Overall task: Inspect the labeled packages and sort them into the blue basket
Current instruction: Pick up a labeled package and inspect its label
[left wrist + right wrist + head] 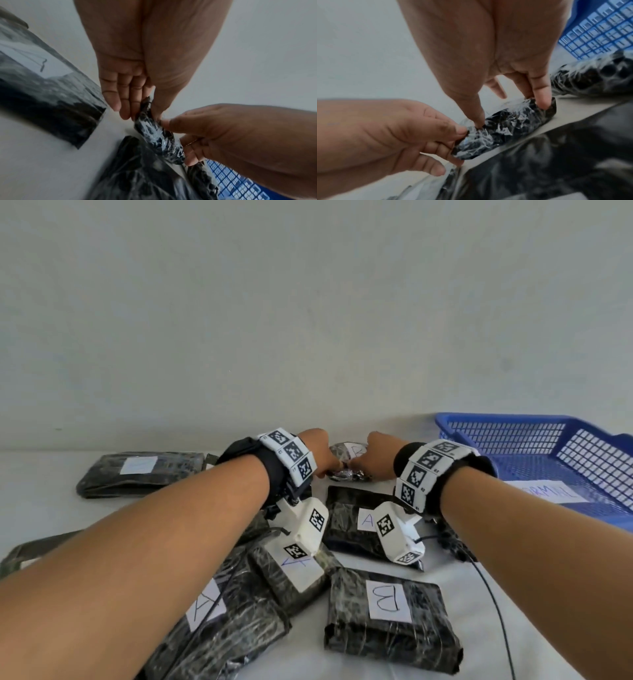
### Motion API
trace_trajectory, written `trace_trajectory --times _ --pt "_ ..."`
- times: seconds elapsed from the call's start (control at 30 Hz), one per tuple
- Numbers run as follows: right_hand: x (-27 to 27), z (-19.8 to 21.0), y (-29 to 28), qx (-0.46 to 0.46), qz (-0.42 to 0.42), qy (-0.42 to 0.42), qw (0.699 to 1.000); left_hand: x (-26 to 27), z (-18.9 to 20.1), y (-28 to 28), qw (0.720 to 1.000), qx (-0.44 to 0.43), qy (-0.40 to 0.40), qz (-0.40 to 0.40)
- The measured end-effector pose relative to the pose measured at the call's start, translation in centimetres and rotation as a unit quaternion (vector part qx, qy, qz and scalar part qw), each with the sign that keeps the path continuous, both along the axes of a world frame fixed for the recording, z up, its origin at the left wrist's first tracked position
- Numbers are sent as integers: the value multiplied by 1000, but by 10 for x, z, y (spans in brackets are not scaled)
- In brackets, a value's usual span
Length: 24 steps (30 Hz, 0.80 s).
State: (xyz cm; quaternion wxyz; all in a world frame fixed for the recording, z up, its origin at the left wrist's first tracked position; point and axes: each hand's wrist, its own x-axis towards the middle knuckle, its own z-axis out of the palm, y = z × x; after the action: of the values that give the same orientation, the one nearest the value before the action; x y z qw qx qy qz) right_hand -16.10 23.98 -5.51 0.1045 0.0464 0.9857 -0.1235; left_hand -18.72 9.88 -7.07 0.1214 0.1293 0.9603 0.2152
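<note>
Pkgs A [366,525], B [390,611] crowd table [51,508] – basket [582,460] right.

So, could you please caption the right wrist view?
Both hands, left hand and right hand, pinch a small black package beside the blue basket.

A pale, plain wall [308,302] rises behind a white table [479,594]. A thin black cable [496,604] trails across the table toward its near right edge. A white paper sheet [548,491] with faint handwriting lies by the right edge.
</note>
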Motion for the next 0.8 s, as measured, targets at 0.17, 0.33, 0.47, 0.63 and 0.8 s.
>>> trace_trajectory --times 0.17,0.33,0.47,0.63,0.8 --pt "3 6 8 -185 -91 76 976 3 15 -27 978 205 -13 46" --pt "31 33 3 -376 -90 168 907 42 58 -54 900 431 -13 59" --pt "71 68 -14 -466 -31 209 859 85 97 -65 844 533 25 49" --pt "130 113 -29 -581 28 246 776 140 134 -86 809 584 51 25" --pt "179 132 -39 -613 103 260 738 195 146 -103 827 553 88 -45"
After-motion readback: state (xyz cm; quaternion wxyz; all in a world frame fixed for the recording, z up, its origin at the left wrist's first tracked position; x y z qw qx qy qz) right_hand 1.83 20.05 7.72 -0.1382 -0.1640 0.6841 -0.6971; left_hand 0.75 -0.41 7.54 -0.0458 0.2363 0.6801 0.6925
